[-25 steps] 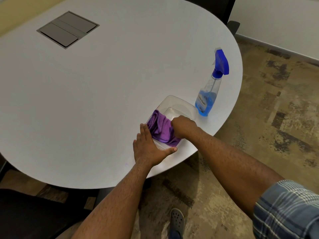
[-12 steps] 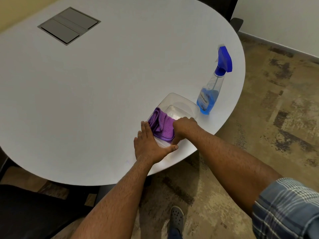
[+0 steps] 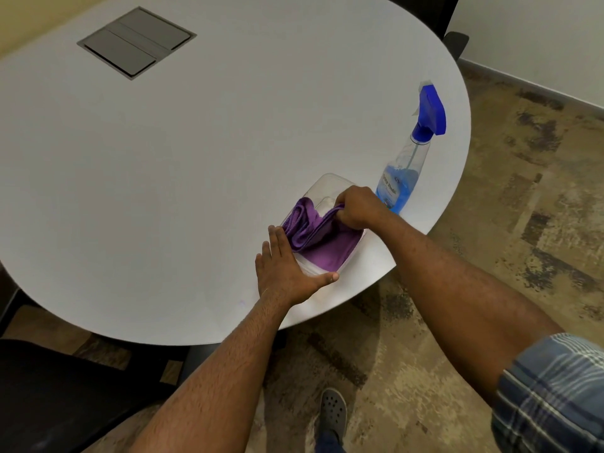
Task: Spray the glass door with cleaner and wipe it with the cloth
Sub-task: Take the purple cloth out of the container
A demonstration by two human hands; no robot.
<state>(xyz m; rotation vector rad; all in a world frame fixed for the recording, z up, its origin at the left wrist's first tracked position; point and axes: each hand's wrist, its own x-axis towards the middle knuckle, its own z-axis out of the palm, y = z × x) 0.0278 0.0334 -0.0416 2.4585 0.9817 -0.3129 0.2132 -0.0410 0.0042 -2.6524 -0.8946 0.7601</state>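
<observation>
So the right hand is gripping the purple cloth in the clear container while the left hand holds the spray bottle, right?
Not quite. The head view shows the left hand flat against the clear container, steadying it; the spray bottle stands untouched on the table. The right hand does grip the purple cloth.

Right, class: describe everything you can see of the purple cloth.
The purple cloth looks like soft microfibre, bunched into thick folds. It lies in a clear plastic container on the white table. The right hand grips its far end; the left hand lies flat beside it, fingers against its near edge.
</observation>
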